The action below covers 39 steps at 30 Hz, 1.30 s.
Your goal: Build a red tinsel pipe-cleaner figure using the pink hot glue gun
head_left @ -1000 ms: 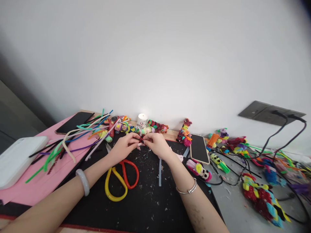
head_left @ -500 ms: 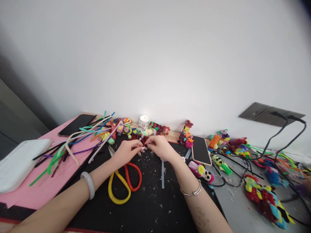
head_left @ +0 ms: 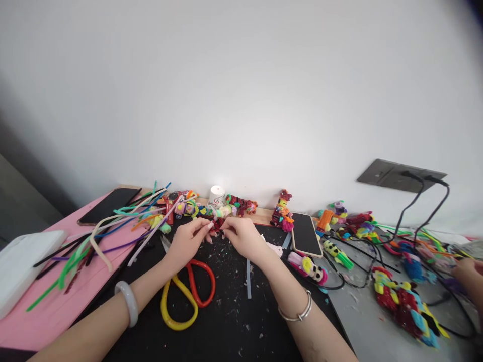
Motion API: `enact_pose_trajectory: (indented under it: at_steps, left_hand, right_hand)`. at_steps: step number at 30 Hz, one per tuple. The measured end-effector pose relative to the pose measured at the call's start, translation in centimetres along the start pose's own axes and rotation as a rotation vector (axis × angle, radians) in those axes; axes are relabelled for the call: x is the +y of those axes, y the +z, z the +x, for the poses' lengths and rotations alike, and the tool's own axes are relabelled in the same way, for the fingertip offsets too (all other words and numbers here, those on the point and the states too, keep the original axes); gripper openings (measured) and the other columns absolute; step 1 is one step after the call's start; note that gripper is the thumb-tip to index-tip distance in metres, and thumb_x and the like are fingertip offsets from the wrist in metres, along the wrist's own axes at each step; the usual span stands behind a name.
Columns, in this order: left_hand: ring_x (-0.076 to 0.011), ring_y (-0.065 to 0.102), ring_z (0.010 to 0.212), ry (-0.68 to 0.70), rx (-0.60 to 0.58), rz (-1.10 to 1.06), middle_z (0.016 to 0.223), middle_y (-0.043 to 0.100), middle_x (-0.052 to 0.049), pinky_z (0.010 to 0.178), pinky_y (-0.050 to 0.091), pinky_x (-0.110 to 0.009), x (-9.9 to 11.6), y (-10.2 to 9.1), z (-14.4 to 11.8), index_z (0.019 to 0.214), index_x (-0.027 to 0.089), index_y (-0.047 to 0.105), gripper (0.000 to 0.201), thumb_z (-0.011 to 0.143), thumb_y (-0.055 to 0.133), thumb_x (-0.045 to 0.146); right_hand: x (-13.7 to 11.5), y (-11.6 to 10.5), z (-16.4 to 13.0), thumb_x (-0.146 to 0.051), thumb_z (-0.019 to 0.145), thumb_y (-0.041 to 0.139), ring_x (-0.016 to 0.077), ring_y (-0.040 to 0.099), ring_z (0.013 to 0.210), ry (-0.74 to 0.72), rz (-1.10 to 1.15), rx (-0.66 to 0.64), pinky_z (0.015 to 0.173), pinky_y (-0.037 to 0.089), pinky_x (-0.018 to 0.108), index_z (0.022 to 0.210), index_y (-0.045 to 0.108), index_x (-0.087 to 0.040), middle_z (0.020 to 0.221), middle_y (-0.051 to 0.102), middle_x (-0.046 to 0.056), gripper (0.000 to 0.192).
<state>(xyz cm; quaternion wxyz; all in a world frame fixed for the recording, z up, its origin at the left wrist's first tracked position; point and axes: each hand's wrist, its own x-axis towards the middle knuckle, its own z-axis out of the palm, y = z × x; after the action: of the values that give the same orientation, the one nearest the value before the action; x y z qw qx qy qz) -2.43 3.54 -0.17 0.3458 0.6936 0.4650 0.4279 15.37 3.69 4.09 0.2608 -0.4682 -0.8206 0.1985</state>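
My left hand (head_left: 190,242) and my right hand (head_left: 246,240) meet over the black mat, fingers pinched. Between their fingertips is a small dark red tinsel pipe cleaner piece (head_left: 218,224), partly covered by the fingers. Both hands are closed on it. Scissors with one yellow and one red handle (head_left: 213,286) lie below my left hand, blades partly behind that wrist. A pale translucent strip (head_left: 248,281), which looks like a glue stick, lies below my right hand. Beside my right wrist is a pale pink object (head_left: 274,249), partly hidden.
Loose pipe cleaners (head_left: 113,241) cover the pink sheet (head_left: 49,322), near a phone (head_left: 109,205) and a white box (head_left: 28,266). Along the wall stand a white roll (head_left: 217,196) and pipe cleaner figures (head_left: 282,211). Right are another phone (head_left: 306,234), cables, more figures and another person's hand (head_left: 468,274).
The view has shifted slightly. My fingertips have drawn a little apart, showing more of the red tinsel piece. At the right edge, the other person's hand has come further into view.
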Motion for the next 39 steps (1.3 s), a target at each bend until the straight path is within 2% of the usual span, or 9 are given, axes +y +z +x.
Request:
enact_pose_trajectory:
  at_steps: [3, 6, 12, 16, 21, 26, 30, 35, 39]
  left_hand:
    - [-0.0143, 0.058, 0.057, -0.041, -0.129, -0.159, 0.070, 0.065, -0.001, 0.058, 0.045, -0.024, -0.1, 0.3, 0.2, 0.087, 0.016, 0.059, 0.027, 0.090, 0.043, 0.037]
    - [-0.0132, 0.059, 0.056, -0.066, -0.263, -0.226, 0.075, 0.066, -0.003, 0.055, 0.044, -0.023, 0.2, 0.7, 0.1, 0.084, 0.015, 0.059, 0.027, 0.089, 0.044, 0.036]
    - [-0.0127, 0.058, 0.055, -0.044, -0.343, -0.188, 0.077, 0.067, -0.004, 0.057, 0.047, -0.024, 1.1, 0.9, -0.6, 0.088, 0.015, 0.059, 0.024, 0.089, 0.044, 0.034]
    - [-0.0123, 0.058, 0.055, 0.014, -0.426, -0.110, 0.069, 0.066, -0.002, 0.060, 0.046, -0.024, 1.6, 0.9, -1.0, 0.078, 0.015, 0.061, 0.027, 0.089, 0.044, 0.033]
    - [-0.0107, 0.057, 0.053, 0.001, -0.439, -0.154, 0.078, 0.066, -0.002, 0.056, 0.046, -0.022, 2.1, 1.1, -1.1, 0.086, 0.016, 0.061, 0.022, 0.089, 0.044, 0.031]
    - [-0.0107, 0.058, 0.054, 0.009, -0.476, -0.112, 0.069, 0.064, -0.001, 0.057, 0.045, -0.020, 2.1, 1.0, -1.3, 0.076, 0.015, 0.062, 0.026, 0.089, 0.044, 0.029]
    - [-0.0108, 0.059, 0.054, 0.026, -0.481, -0.071, 0.068, 0.065, 0.000, 0.058, 0.045, -0.019, 1.9, 1.0, -1.3, 0.079, 0.016, 0.063, 0.025, 0.089, 0.044, 0.027]
    - [-0.0119, 0.059, 0.054, 0.089, -0.433, 0.018, 0.058, 0.063, 0.001, 0.060, 0.045, -0.020, 2.3, 0.9, -1.3, 0.078, 0.016, 0.066, 0.026, 0.089, 0.044, 0.025]
    - [-0.0126, 0.059, 0.053, 0.082, -0.385, 0.017, 0.056, 0.063, 0.001, 0.059, 0.045, -0.021, 2.9, 0.9, -1.6, 0.078, 0.016, 0.067, 0.026, 0.088, 0.045, 0.026]
  right_hand:
    - [0.1, 0.0, -1.0, -0.007, 0.081, 0.052, 0.0132, 0.057, 0.066, -0.018, 0.010, 0.096, 0.063, 0.038, 0.021, 0.078, 0.064, -0.018, 0.072, 0.066, 0.001, 0.016]
    - [0.8, -0.1, -2.2, -0.008, 0.082, 0.053, 0.0134, 0.059, 0.068, -0.040, 0.062, 0.157, 0.065, 0.041, 0.022, 0.081, 0.065, -0.018, 0.076, 0.067, 0.001, 0.016]
    - [2.1, 0.1, -4.9, -0.008, 0.085, 0.049, 0.0142, 0.061, 0.076, -0.081, 0.124, 0.150, 0.072, 0.045, 0.024, 0.088, 0.065, -0.020, 0.083, 0.068, 0.002, 0.020]
    - [2.2, 0.3, -6.6, -0.011, 0.089, 0.045, 0.0157, 0.060, 0.081, -0.092, 0.120, 0.205, 0.074, 0.046, 0.026, 0.093, 0.063, -0.021, 0.086, 0.066, 0.004, 0.020]
    - [2.2, 0.1, -7.5, -0.013, 0.090, 0.043, 0.0163, 0.060, 0.079, -0.131, 0.115, 0.211, 0.073, 0.047, 0.027, 0.093, 0.062, -0.021, 0.085, 0.066, 0.004, 0.021]
    - [2.5, 0.4, -7.5, -0.012, 0.090, 0.042, 0.0159, 0.060, 0.079, -0.157, 0.110, 0.177, 0.071, 0.047, 0.026, 0.094, 0.061, -0.021, 0.086, 0.065, 0.005, 0.021]
    - [2.6, 0.8, -7.5, -0.012, 0.091, 0.041, 0.0157, 0.059, 0.078, -0.155, 0.109, 0.156, 0.071, 0.048, 0.026, 0.094, 0.060, -0.020, 0.085, 0.064, 0.005, 0.021]
    - [2.3, 0.9, -7.5, -0.011, 0.091, 0.041, 0.0164, 0.060, 0.081, -0.149, 0.134, 0.174, 0.073, 0.049, 0.028, 0.096, 0.061, -0.021, 0.087, 0.065, 0.005, 0.023]
    - [2.1, 1.1, -7.6, -0.011, 0.090, 0.041, 0.0166, 0.061, 0.079, -0.141, 0.140, 0.225, 0.070, 0.050, 0.028, 0.095, 0.061, -0.021, 0.085, 0.065, 0.005, 0.023]
